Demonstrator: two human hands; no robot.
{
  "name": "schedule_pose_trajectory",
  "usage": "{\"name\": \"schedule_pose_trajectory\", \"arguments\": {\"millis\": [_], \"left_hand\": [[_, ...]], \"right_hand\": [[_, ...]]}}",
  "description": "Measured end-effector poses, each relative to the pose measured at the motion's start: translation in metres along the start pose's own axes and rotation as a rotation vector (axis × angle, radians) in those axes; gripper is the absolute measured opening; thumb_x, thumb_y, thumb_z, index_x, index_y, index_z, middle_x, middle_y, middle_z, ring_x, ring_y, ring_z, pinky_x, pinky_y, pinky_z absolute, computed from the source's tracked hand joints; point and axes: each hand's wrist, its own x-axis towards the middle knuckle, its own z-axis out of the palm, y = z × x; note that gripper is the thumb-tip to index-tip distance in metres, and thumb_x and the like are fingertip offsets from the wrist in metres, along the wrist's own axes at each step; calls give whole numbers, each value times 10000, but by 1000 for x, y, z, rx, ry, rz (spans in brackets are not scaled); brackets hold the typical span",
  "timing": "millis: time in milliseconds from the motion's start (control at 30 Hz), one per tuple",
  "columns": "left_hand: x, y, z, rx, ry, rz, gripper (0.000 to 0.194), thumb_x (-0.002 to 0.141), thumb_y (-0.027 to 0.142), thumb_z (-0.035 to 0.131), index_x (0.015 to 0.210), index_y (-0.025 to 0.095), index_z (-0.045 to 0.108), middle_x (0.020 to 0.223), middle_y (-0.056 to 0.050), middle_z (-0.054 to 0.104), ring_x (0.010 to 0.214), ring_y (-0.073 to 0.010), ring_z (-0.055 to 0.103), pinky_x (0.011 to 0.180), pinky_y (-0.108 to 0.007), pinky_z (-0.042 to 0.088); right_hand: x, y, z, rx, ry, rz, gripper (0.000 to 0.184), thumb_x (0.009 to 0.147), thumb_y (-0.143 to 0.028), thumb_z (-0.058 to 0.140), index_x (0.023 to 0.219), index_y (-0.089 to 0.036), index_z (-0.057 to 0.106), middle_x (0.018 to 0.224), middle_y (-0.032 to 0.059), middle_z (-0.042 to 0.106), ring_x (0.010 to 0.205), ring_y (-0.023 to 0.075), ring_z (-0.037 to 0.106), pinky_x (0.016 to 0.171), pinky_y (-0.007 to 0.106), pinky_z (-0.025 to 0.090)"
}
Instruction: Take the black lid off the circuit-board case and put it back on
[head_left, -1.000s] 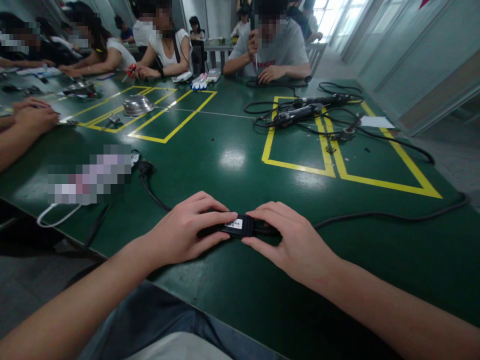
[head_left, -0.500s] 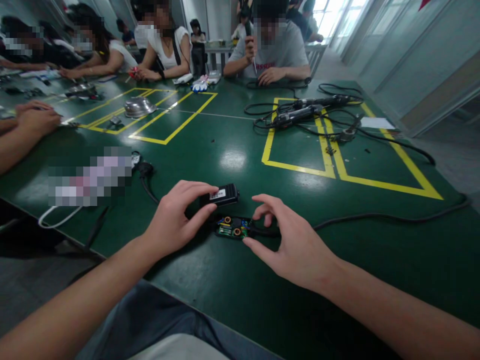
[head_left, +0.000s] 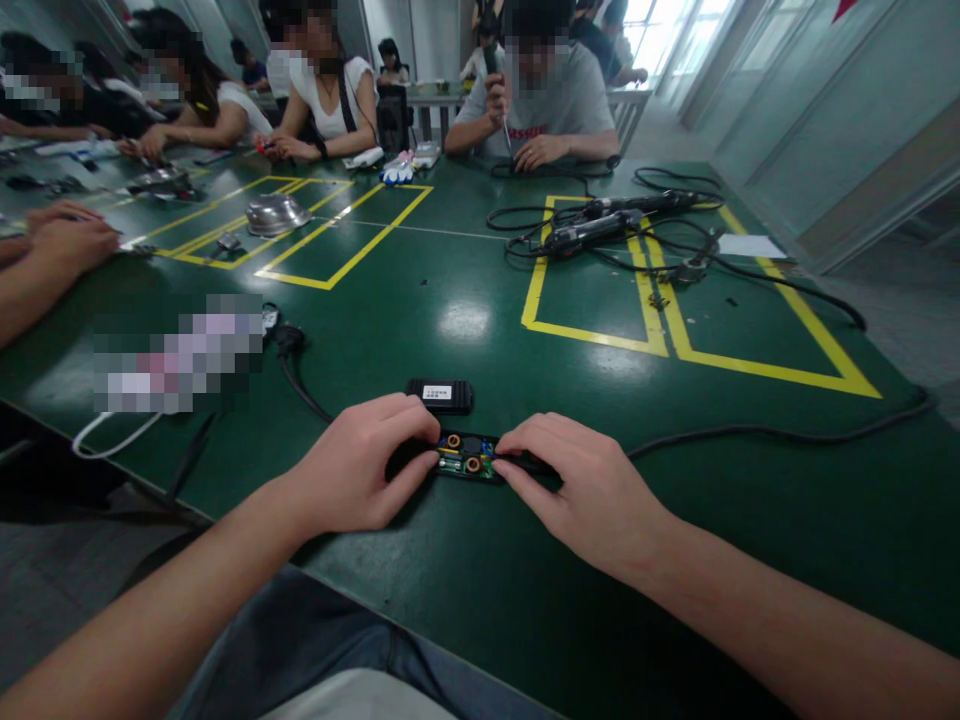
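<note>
A small green circuit board (head_left: 471, 455) with copper-ringed coils sits in the lower half of a black plastic case on the table in front of me. At its left end, the thumb and fingertips of my left hand (head_left: 367, 455) pinch it. My right hand (head_left: 577, 475) grips the right end the same way, where a black power cord (head_left: 765, 430) runs out. The cord on the left side partly hides beneath my left hand. Just beyond the board lies the black case cover (head_left: 441, 396), label upward, touched by neither hand.
A blurred power strip (head_left: 187, 350) with a plug (head_left: 291, 340) stands to the left. Black electric screwdrivers (head_left: 600, 225) and their cables lie at back right, across yellow tape outlines. A metal bowl (head_left: 276, 214) is farther left. Several people sit around the table.
My left hand has lifted the cover off the case, set it down behind, and come back to the board's left end. My right hand opened briefly and closed again at the right end.
</note>
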Motion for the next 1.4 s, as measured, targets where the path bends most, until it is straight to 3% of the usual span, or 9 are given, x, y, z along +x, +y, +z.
{"name": "schedule_pose_trajectory", "arguments": {"millis": [167, 367, 500, 733, 900, 1033, 1133, 1267, 1400], "left_hand": [[1, -1, 1, -38, -29, -20, 102, 1016, 212, 574, 938, 205, 638, 841, -25, 690, 716, -164, 629, 668, -278, 496], [-2, 0, 0, -113, 83, 2, 134, 1031, 194, 594, 921, 191, 670, 865, -47, 711, 762, -167, 666, 717, -287, 540], [0, -1, -1, -106, 23, 8, 184, 1039, 165, 580, 893, 186, 690, 904, -58, 715, 803, -174, 676, 744, -291, 553], [-1, -2, 1, 32, 99, 57, 181, 1028, 196, 629, 880, 202, 734, 993, -78, 759, 961, -236, 657, 886, -405, 550], [1, -11, 3, 111, 168, -166, 258, 1051, 307, 624, 1224, 225, 797, 1414, -128, 750, 1303, -333, 653, 1111, -571, 536], [4, -21, 6, 37, 119, -283, 374, 1019, 363, 699, 1364, 231, 758, 1311, -108, 807, 1212, -319, 719, 1079, -542, 590], [1, -19, 5, 37, 178, -202, 310, 1038, 356, 707, 1300, 209, 781, 1221, -114, 820, 1126, -295, 727, 1011, -485, 612], [-4, -8, 4, -10, 156, 105, 305, 1040, 252, 688, 1335, 210, 754, 1235, -121, 803, 1088, -261, 712, 983, -437, 598], [-4, -7, 6, -32, 44, 200, 322, 1036, 248, 693, 1352, 224, 752, 1221, -116, 802, 1042, -250, 707, 944, -422, 596]], "right_hand": [[-1, -1, 0, 35, -2, 55, 56, 1036, -196, 690, 1023, -219, 740, 987, 56, 804, 859, 212, 770, 767, 351, 623], [0, -1, -1, 97, 70, 10, 116, 1058, -179, 631, 1008, -196, 736, 954, 61, 777, 833, 202, 749, 766, 347, 620], [0, 0, -2, 94, 75, -17, 189, 1069, -157, 607, 957, -196, 755, 949, 65, 779, 851, 210, 740, 774, 363, 617], [1, 0, -1, 50, 90, -51, 224, 1083, -167, 608, 939, -206, 774, 933, 69, 793, 840, 219, 727, 774, 385, 609], [1, 0, -1, 17, 47, -7, 174, 1065, -163, 589, 1030, -216, 750, 966, 76, 797, 876, 241, 731, 801, 410, 617], [0, 0, 1, 8, 23, 77, 185, 1027, -184, 598, 1161, -231, 715, 951, 63, 771, 870, 240, 724, 787, 403, 614], [-1, -1, 1, 48, 57, 132, 309, 993, -233, 636, 1302, -238, 646, 987, 47, 761, 831, 224, 710, 772, 391, 611], [-1, -5, -1, 85, 86, 148, 561, 929, -323, 747, 1445, -216, 554, 1106, 72, 758, 773, 206, 686, 722, 383, 607], [1, -6, -4, 46, -3, 83, 286, 927, -269, 791, 1191, -235, 687, 1064, 72, 778, 911, 254, 729, 808, 417, 611]]}}
